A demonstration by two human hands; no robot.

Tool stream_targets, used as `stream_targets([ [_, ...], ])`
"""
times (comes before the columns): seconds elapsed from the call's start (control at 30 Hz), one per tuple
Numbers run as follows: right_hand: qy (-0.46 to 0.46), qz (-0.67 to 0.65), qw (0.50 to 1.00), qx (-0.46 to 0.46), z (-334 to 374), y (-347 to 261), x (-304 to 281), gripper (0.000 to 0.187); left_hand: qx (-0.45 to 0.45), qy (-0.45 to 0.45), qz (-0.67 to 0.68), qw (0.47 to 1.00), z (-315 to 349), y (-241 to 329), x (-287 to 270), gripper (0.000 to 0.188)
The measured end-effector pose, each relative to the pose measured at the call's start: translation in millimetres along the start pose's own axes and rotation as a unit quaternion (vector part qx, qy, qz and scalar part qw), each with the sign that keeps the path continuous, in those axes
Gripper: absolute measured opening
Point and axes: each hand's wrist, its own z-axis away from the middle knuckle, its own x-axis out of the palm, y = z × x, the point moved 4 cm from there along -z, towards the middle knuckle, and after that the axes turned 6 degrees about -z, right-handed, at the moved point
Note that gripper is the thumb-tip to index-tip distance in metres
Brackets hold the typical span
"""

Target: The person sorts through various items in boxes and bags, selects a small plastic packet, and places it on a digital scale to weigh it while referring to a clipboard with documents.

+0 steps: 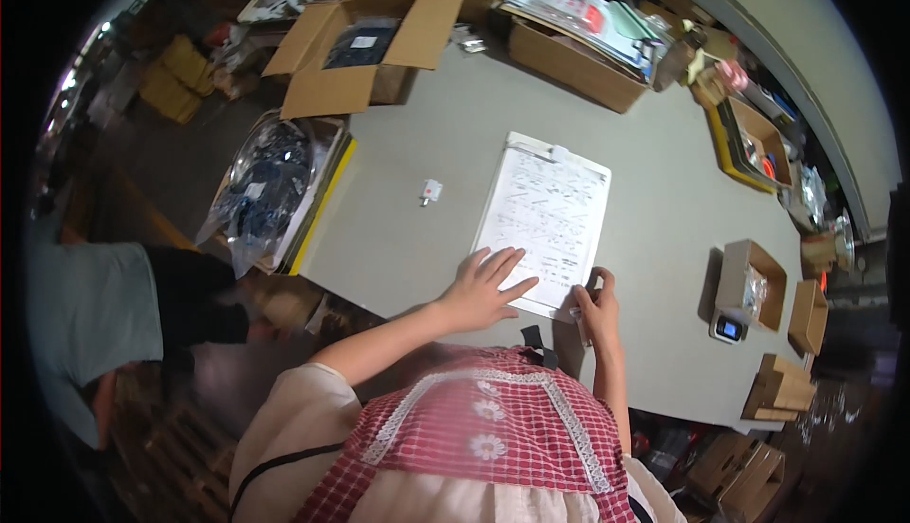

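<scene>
A white clipboard (pixel 590 168) lies on the grey table in front of me. Clipped to it is a sheet of paper (pixel 548 202) covered in rows of dark handwriting. My left hand (pixel 483 293) rests on the lower left part of the sheet, palm down with its fingers spread. At the clipboard's lower right corner, my right hand (pixel 599 307) has its fingers curled around a slim object, too small to make out. Left of the clipboard sits a small white piece with a red mark (pixel 431 191).
An open cardboard box (pixel 327 96) with a dark packet stands at the back left, above a tray of bagged dark items (pixel 261 182). A paper-filled carton (pixel 569 63) is at the back. Small boxes (pixel 773 281) and a device (pixel 728 329) stand right. Another person (pixel 95 305) is at left.
</scene>
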Motion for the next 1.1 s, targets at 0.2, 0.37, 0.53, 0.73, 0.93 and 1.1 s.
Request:
stream_targets([
  [0.2,0.016,0.037,0.999,-0.004,14,-37,5,0.060,-0.172,-0.058,-0.044,0.982,39,-67,-23,0.101],
  [0.37,0.019,0.115,0.993,-0.009,2,-30,5,0.066,-0.256,0.047,-0.130,0.957,67,-139,-41,0.090],
  [0.53,0.022,-0.037,0.998,-0.045,-4,-19,-5,0.044,-0.278,0.229,-0.132,0.923,33,-155,-54,0.055],
  [0.73,-0.084,-0.276,0.878,-0.381,61,-228,-93,0.017,-0.090,0.156,0.000,0.984,-33,-70,-35,0.055],
  [0.93,-0.266,-0.289,0.606,-0.691,149,-377,-138,0.034,-0.019,0.142,0.029,0.989,-70,-37,-13,0.060],
  [1.1,-0.277,-0.207,0.711,-0.613,158,-362,-155,0.032,-0.018,0.150,0.004,0.988,-90,-61,-27,0.061],
])
